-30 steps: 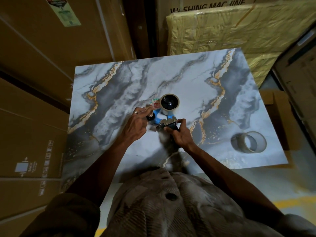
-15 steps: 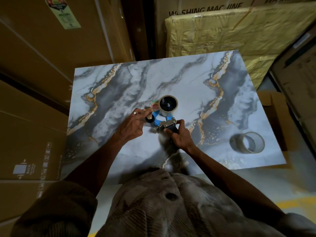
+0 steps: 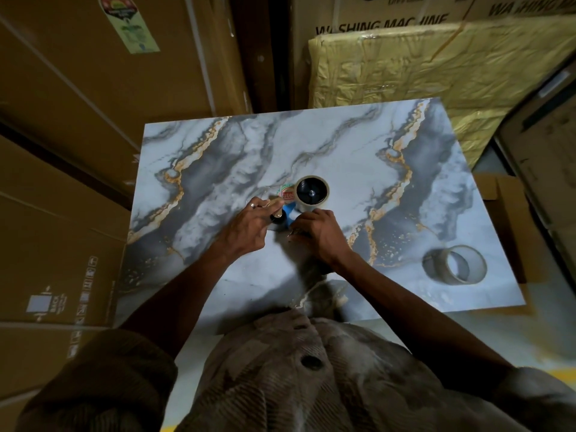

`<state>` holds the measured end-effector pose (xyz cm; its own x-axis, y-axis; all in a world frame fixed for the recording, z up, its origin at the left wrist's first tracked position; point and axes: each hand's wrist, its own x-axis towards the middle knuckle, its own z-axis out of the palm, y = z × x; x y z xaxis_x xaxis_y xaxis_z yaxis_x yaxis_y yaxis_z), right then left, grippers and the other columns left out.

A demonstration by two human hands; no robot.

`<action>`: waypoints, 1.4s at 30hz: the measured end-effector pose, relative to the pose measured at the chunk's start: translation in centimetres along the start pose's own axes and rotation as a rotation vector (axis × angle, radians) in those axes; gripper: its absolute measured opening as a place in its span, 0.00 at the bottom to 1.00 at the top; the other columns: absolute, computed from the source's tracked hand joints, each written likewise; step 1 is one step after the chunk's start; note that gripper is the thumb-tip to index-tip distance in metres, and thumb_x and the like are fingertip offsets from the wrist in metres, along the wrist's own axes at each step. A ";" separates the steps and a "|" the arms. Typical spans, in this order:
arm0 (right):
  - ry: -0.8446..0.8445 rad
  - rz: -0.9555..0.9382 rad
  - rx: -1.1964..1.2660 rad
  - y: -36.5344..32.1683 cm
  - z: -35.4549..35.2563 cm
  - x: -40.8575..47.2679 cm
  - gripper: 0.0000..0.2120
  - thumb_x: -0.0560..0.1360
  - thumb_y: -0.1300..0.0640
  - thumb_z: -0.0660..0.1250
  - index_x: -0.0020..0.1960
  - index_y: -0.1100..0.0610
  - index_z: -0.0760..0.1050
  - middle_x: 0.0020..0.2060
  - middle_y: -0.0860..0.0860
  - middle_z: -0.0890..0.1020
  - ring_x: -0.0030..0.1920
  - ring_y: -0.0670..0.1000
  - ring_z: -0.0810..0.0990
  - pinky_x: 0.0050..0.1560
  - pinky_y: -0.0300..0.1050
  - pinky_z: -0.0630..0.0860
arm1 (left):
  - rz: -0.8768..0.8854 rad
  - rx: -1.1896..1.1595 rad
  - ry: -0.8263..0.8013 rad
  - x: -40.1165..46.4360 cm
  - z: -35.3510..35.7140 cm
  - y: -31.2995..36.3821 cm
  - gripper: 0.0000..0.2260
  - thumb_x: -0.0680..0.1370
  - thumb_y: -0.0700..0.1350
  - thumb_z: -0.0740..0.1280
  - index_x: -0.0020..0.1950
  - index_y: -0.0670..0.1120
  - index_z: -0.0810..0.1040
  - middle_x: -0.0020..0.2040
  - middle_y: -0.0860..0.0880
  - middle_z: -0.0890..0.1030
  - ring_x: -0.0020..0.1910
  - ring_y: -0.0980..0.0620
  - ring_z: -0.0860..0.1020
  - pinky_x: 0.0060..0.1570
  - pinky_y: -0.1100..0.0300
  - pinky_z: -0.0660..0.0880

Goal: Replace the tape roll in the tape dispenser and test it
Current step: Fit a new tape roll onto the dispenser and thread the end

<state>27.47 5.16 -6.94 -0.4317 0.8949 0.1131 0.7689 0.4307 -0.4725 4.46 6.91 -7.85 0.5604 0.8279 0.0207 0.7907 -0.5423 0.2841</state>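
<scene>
A blue tape dispenser (image 3: 289,211) lies near the middle of the marble-patterned table (image 3: 343,151). A brown tape roll (image 3: 312,192) sits on its black hub. My left hand (image 3: 249,226) pinches the loose brown tape end by the dispenser's roller, next to a red and white label (image 3: 287,194). My right hand (image 3: 318,235) covers and grips the dispenser's front metal part and handle, which are mostly hidden. A second, nearly empty tape roll (image 3: 458,265) lies on the table at the right.
Tall cardboard boxes (image 3: 78,151) stand close along the left and back. A yellow plastic-wrapped package (image 3: 436,73) leans behind the table. A small open carton (image 3: 505,194) sits at the table's right edge.
My right hand has slid forward over the dispenser's metal front, which now is hidden. My left hand has kept its pinch on the tape end.
</scene>
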 end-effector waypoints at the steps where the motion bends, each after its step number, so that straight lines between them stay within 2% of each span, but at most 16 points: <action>1: -0.004 0.015 0.029 0.1 0.0 0.2 0.07 0.69 0.50 0.76 0.45 0.51 0.86 0.44 0.48 0.86 0.43 0.57 0.81 0.45 0.51 0.75 | -0.008 0.006 -0.005 0.0 -0.1 0.0 0.30 0.73 0.37 0.57 0.77 0.48 0.65 0.67 0.51 0.78 0.62 0.44 0.71 0.60 0.54 0.75; 5: 0.014 0.064 0.069 -0.2 0.6 0.6 0.06 0.68 0.51 0.77 0.43 0.52 0.86 0.40 0.51 0.85 0.44 0.59 0.79 0.41 0.52 0.76 | -0.016 0.008 -0.012 0.1 -0.4 0.2 0.31 0.72 0.37 0.59 0.77 0.46 0.67 0.63 0.50 0.80 0.62 0.46 0.69 0.58 0.54 0.77; 9: 0.104 0.149 0.043 -1.0 1.4 0.7 0.09 0.68 0.55 0.76 0.48 0.55 0.84 0.44 0.56 0.83 0.46 0.61 0.78 0.40 0.52 0.77 | -0.024 -0.015 0.001 0.0 -0.5 0.5 0.33 0.71 0.36 0.61 0.77 0.46 0.66 0.63 0.48 0.80 0.61 0.44 0.71 0.55 0.51 0.79; 13: 0.077 0.315 -0.104 -1.3 1.8 -0.8 0.30 0.66 0.53 0.77 0.65 0.58 0.74 0.55 0.60 0.76 0.53 0.62 0.73 0.49 0.55 0.75 | 0.035 0.008 0.028 0.2 -0.5 0.6 0.31 0.68 0.32 0.64 0.73 0.41 0.71 0.63 0.49 0.81 0.56 0.39 0.74 0.50 0.49 0.81; 15: 0.043 0.464 -0.087 -0.7 2.0 -2.4 0.36 0.67 0.47 0.76 0.69 0.58 0.66 0.58 0.60 0.73 0.54 0.61 0.73 0.47 0.55 0.75 | 0.037 0.025 0.010 0.2 -0.2 0.3 0.29 0.70 0.34 0.62 0.72 0.41 0.72 0.64 0.49 0.81 0.57 0.39 0.74 0.50 0.48 0.80; 18: 0.007 0.491 0.186 0.2 2.5 -4.0 0.34 0.72 0.40 0.70 0.67 0.58 0.62 0.50 0.58 0.79 0.42 0.60 0.81 0.33 0.47 0.73 | 0.024 0.027 -0.025 0.3 0.2 -0.2 0.26 0.70 0.38 0.59 0.69 0.42 0.75 0.66 0.51 0.79 0.60 0.40 0.72 0.53 0.49 0.79; 21: 0.034 0.471 0.295 0.6 2.2 -4.2 0.29 0.73 0.44 0.71 0.65 0.58 0.63 0.44 0.57 0.83 0.38 0.60 0.82 0.33 0.43 0.70 | 0.022 0.011 -0.027 0.5 0.0 -0.1 0.23 0.69 0.37 0.61 0.63 0.38 0.79 0.64 0.50 0.80 0.59 0.41 0.73 0.55 0.50 0.78; 22: 0.035 0.471 0.318 0.6 2.0 -4.2 0.28 0.73 0.46 0.72 0.64 0.58 0.63 0.43 0.56 0.83 0.38 0.59 0.82 0.33 0.43 0.71 | 0.005 -0.004 -0.036 0.6 -0.1 -0.1 0.26 0.69 0.37 0.61 0.67 0.39 0.77 0.61 0.50 0.81 0.59 0.43 0.72 0.55 0.51 0.78; 24: 0.029 0.469 0.349 0.5 1.8 -4.1 0.28 0.74 0.47 0.73 0.64 0.58 0.63 0.43 0.55 0.82 0.37 0.57 0.81 0.34 0.43 0.72 | -0.068 -0.029 -0.064 0.9 -0.1 -0.3 0.34 0.69 0.39 0.59 0.77 0.49 0.65 0.56 0.51 0.81 0.59 0.48 0.70 0.53 0.54 0.79; 27: 0.039 0.455 0.366 0.6 2.0 -4.1 0.28 0.73 0.46 0.73 0.63 0.58 0.63 0.42 0.54 0.82 0.37 0.57 0.81 0.33 0.44 0.72 | -0.104 -0.002 -0.117 1.1 0.1 -0.5 0.37 0.69 0.43 0.56 0.79 0.58 0.54 0.60 0.52 0.78 0.61 0.52 0.69 0.54 0.57 0.78; 29: 0.051 0.443 0.366 0.7 2.2 -4.1 0.28 0.73 0.46 0.73 0.62 0.58 0.63 0.40 0.52 0.81 0.36 0.56 0.81 0.33 0.42 0.70 | -0.090 0.024 -0.117 1.3 0.0 -0.4 0.37 0.68 0.42 0.56 0.79 0.56 0.56 0.61 0.53 0.78 0.61 0.51 0.68 0.53 0.58 0.78; 33: 0.043 0.424 0.373 0.8 2.0 -4.2 0.27 0.73 0.51 0.73 0.62 0.61 0.64 0.36 0.50 0.78 0.32 0.55 0.77 0.30 0.40 0.66 | -0.054 0.011 -0.061 1.6 0.0 -0.5 0.39 0.66 0.40 0.59 0.78 0.53 0.60 0.56 0.53 0.80 0.57 0.51 0.68 0.50 0.59 0.78; 36: 0.071 0.429 0.388 0.7 1.9 -4.1 0.29 0.73 0.49 0.74 0.63 0.62 0.64 0.40 0.54 0.82 0.34 0.54 0.79 0.30 0.38 0.68 | -0.028 0.001 -0.024 1.5 -0.5 -0.4 0.38 0.66 0.39 0.62 0.78 0.51 0.62 0.53 0.53 0.81 0.55 0.51 0.68 0.50 0.65 0.75; 38: 0.043 0.502 0.425 0.8 1.7 -4.0 0.32 0.71 0.49 0.76 0.65 0.60 0.64 0.44 0.56 0.84 0.39 0.55 0.82 0.36 0.41 0.73 | -0.019 0.017 -0.007 1.6 -0.9 0.2 0.34 0.67 0.36 0.65 0.74 0.45 0.70 0.53 0.53 0.82 0.53 0.50 0.69 0.50 0.70 0.69; 40: -0.076 0.677 0.616 1.3 1.4 -3.8 0.31 0.70 0.52 0.78 0.63 0.58 0.64 0.47 0.57 0.82 0.42 0.55 0.81 0.41 0.45 0.75 | 0.052 0.090 0.009 1.8 -0.9 0.0 0.25 0.69 0.35 0.64 0.67 0.39 0.78 0.60 0.53 0.81 0.53 0.49 0.71 0.57 0.68 0.67; 42: -0.196 0.763 1.117 1.7 0.5 -3.6 0.24 0.71 0.59 0.77 0.58 0.64 0.67 0.44 0.62 0.80 0.35 0.56 0.78 0.34 0.49 0.76 | 0.076 0.194 0.027 1.8 -0.7 -0.8 0.21 0.72 0.38 0.63 0.64 0.41 0.80 0.71 0.50 0.75 0.59 0.46 0.73 0.65 0.57 0.69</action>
<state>30.06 2.59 -8.61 -0.2069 0.7942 -0.5714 0.0972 -0.5644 -0.8197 4.65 8.92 -7.40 0.6155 0.7858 0.0610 0.7806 -0.6185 0.0904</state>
